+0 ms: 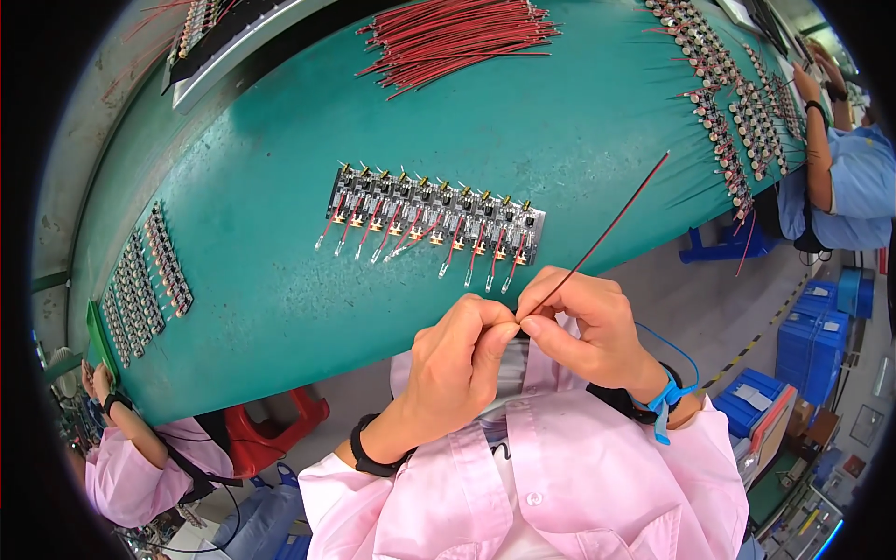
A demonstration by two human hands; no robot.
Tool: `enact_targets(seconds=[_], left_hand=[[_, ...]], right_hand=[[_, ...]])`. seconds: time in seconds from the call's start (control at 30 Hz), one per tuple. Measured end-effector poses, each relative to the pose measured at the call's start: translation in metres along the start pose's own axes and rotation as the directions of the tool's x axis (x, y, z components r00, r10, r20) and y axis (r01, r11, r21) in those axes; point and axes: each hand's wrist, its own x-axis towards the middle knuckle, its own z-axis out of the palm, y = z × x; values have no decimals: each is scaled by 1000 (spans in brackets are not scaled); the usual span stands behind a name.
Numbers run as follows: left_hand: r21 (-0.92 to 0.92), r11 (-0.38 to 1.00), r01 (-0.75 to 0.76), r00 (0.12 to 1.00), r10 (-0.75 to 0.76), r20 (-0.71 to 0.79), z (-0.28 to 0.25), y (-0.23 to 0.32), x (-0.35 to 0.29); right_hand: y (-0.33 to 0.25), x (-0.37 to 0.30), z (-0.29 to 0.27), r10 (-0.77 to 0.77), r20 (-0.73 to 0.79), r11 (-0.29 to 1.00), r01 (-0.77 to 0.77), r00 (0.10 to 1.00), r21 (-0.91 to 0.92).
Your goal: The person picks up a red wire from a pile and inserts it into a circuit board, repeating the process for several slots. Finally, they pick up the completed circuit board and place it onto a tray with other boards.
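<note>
Close in front of my body, both hands meet at fingertip height over the near table edge. My right hand point(590, 327) pinches a thin dark red wire point(611, 227), whose free end points up and to the right. Thumb and forefinger of my left hand point(457, 359) press together at the wire's near end; the tip between the fingers is hidden. Beyond my hands a panel of small circuit boards point(434, 215) lies on the green table point(280, 299). Short red wires and clear-tipped parts stick out along its near side, brass-coloured pieces along its far side.
A heap of red wires point(457, 39) lies at the far middle. Rows of board panels rest at the left point(140, 289) and far right point(719, 93). Co-workers sit at both ends, one in a blue sleeve point(863, 173). A red stool point(271, 434) and blue bins point(807, 341) stand below.
</note>
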Motion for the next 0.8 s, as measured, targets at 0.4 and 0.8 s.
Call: enact_targets(seconds=[0.4, 0.8], left_hand=[[633, 738, -234, 956, 292, 13, -11, -9, 15], [636, 755, -159, 987, 124, 99, -9, -20, 15]], right_hand=[[18, 44, -41, -131, -293, 898, -11, 947, -439], [23, 49, -39, -224, -156, 772, 77, 962, -631]])
